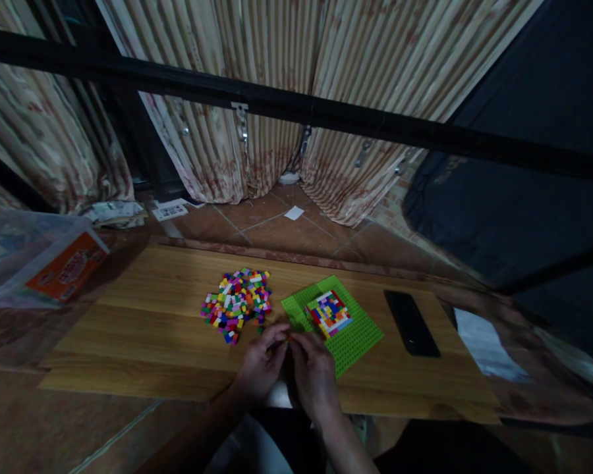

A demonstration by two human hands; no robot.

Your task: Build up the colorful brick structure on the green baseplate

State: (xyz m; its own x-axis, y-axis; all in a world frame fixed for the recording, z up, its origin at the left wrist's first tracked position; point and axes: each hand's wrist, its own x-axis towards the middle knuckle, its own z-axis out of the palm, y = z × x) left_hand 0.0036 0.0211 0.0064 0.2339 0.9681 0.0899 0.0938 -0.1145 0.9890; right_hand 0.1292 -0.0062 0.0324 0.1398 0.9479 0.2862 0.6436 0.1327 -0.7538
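Note:
My left hand (261,362) and my right hand (315,368) meet at the near side of the table, fingertips pinched together. A tiny orange building brick (290,337) shows between them, mostly covered by the fingers. Just beyond my right hand lies a green baseplate (360,336), turned at an angle, its near-left part hidden by that hand. On it sits a block of multicoloured bricks (329,313) with a whitish and red border. To the left of the plate, a loose heap of small bricks (238,299) in many colours spreads out beyond my left hand.
The wooden table (143,309) carries a black phone (412,324) on the right. White paper (487,342) lies past its right end. A clear plastic tub (34,260) with an orange label stands at far left. A dark bar (277,92) crosses before the curtains (267,151).

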